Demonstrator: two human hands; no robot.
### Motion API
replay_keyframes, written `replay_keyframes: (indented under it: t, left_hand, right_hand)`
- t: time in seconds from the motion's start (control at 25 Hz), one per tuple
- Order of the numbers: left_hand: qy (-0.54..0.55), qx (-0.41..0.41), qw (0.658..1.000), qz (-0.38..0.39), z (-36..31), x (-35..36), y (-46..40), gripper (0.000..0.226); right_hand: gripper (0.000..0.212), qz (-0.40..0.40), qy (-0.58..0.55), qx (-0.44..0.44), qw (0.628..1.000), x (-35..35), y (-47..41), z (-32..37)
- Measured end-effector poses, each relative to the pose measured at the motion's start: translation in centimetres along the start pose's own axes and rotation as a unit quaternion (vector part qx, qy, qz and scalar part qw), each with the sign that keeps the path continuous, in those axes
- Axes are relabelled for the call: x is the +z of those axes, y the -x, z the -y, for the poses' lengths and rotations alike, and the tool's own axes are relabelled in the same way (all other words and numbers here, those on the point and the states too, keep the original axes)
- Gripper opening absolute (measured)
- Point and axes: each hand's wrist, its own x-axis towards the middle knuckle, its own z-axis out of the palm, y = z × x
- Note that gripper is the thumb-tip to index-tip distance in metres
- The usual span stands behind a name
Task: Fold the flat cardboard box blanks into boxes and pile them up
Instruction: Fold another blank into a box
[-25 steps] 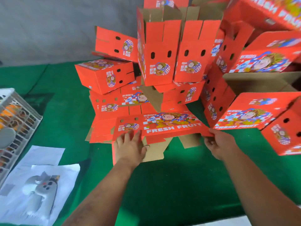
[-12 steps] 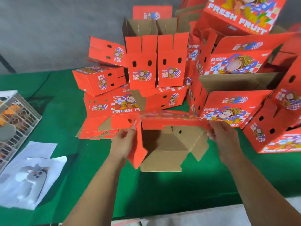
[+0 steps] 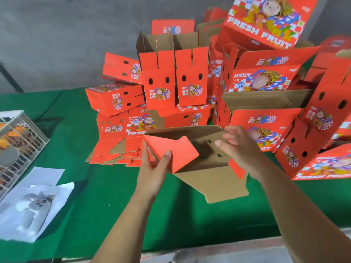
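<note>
So I've got one box blank (image 3: 207, 164) popped open into a sleeve shape in the middle of the frame, held up above the green table (image 3: 117, 196), brown insides facing me and the red printed side mostly turned away. My left hand (image 3: 152, 168) is gripping the left end of it, thumb pressed on a red flap (image 3: 176, 150) that's folded inward, fingers wrapped behind the edge. My right hand (image 3: 239, 149) is on the right side of the opening with the fingers loosely bent over the top rim; it's a bit blurry, so I can't honestly tell if it's pinching the cardboard or just resting against it. A plain brown flap (image 3: 218, 185) hangs down from the bottom toward me. Just left of the blank, still lying flat on the table, is the stack of flat blanks (image 3: 115, 149). Behind and to the right, filling the upper middle and right of the frame, is the messy pile of folded boxes (image 3: 190, 82), some upright with open tops, some tipped on their sides, all red with the FRESH FRUIT cartoon print. Over at the left edge sits a white plastic crate (image 3: 20, 137) with orange stuff inside, and in the lower left there's a sheet of paper (image 3: 36, 205) with a grey cartoon figure on it.
</note>
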Motion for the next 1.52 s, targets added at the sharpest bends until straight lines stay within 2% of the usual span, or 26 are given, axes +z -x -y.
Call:
replay_keyframes:
  t: [0.12,0.2,0.24,0.32,0.4,0.44,0.48,0.56,0.64,0.68,0.8,0.88,0.96,1.04,1.12,1.24,1.32,1.4,1.44,1.52]
  left_hand:
    - [-0.118,0.035,0.989,-0.087,0.8,-0.5,-1.3,0.06]
    - [-0.116,0.035,0.99,-0.073,0.6,-0.7,-2.3,0.054]
    - [-0.146,0.039,0.987,-0.054,0.5,-0.8,-3.0,0.055]
    - [-0.267,0.057,0.962,-0.03,0.2,-1.1,-4.2,0.045]
    - [-0.343,0.061,0.937,-0.024,-0.6,-0.8,-4.7,0.032]
    - [-0.353,0.062,0.933,-0.028,-1.0,-0.4,-4.8,0.036]
    - [-0.341,0.066,0.937,-0.036,-1.3,0.2,-4.8,0.041]
    - [-0.247,0.074,0.964,-0.07,-1.6,1.5,-4.5,0.035]
    - [-0.175,0.067,0.977,-0.098,-1.6,2.8,-3.8,0.024]
    - [-0.157,0.065,0.98,-0.103,-1.7,3.3,-3.3,0.018]
    - [-0.095,0.081,0.984,-0.125,-1.8,3.8,-2.2,0.025]
    - [-0.028,0.09,0.985,-0.142,-1.8,4.0,-1.6,0.042]
    - [0.024,0.074,0.986,-0.15,-1.4,4.4,-0.6,0.057]
    - [0.05,0.053,0.984,-0.161,-1.0,5.3,0.9,0.062]
    - [0.053,0.058,0.983,-0.167,-0.8,6.8,2.5,0.061]
    - [0.049,0.063,0.986,-0.147,-1.5,9.7,5.2,0.037]
    - [0.057,0.046,0.991,-0.109,-2.3,11.1,6.6,0.027]
    - [0.071,0.048,0.995,-0.056,-1.8,11.6,7.2,0.03]
    - [0.081,0.043,0.995,-0.024,-1.5,11.6,7.3,0.034]
    - [0.069,0.034,0.996,0.047,-1.6,11.4,7.6,0.059]
  right_hand:
    - [0.026,-0.057,-0.007,-0.002,0.998,-1.1,-1.3,1.5]
    - [0.01,-0.056,0.059,-0.019,0.997,-1.6,-2.5,2.2]
    - [0.011,-0.053,0.095,-0.025,0.994,-1.6,-3.0,2.3]
    - [0.024,-0.074,0.065,-0.021,0.995,-0.8,-3.5,2.4]
    - [0.059,-0.081,-0.008,-0.029,0.996,-0.1,-3.7,2.4]
    - [0.078,-0.07,-0.012,-0.041,0.997,0.3,-3.6,2.5]
    - [0.089,-0.052,0.016,-0.05,0.997,0.6,-3.5,2.4]
    - [0.086,0.01,0.188,-0.075,0.979,1.6,-3.8,3.1]
    - [0.071,0.023,0.399,-0.095,0.912,2.9,-3.3,4.5]
    - [0.066,0.008,0.449,-0.118,0.886,3.9,-2.6,5.2]
    - [0.06,-0.004,0.479,-0.181,0.859,6.7,0.4,6.3]
    - [0.06,0.013,0.485,-0.173,0.857,7.8,2.2,6.0]
    - [0.059,-0.012,0.498,-0.162,0.852,8.3,3.4,5.3]
    - [0.061,-0.081,0.487,-0.163,0.854,8.6,4.6,4.6]
    - [0.077,-0.157,0.431,-0.137,0.878,8.6,5.6,3.7]
    - [0.094,-0.223,0.335,-0.072,0.913,7.9,5.8,2.3]
    - [0.097,-0.192,0.248,-0.028,0.949,7.2,5.1,1.4]
    - [0.102,-0.103,0.12,0.001,0.987,6.1,4.2,0.3]
    - [0.107,-0.06,0.065,0.013,0.996,5.4,3.8,-0.2]
    - [0.123,0.008,0.006,0.041,0.999,3.8,3.3,-1.1]
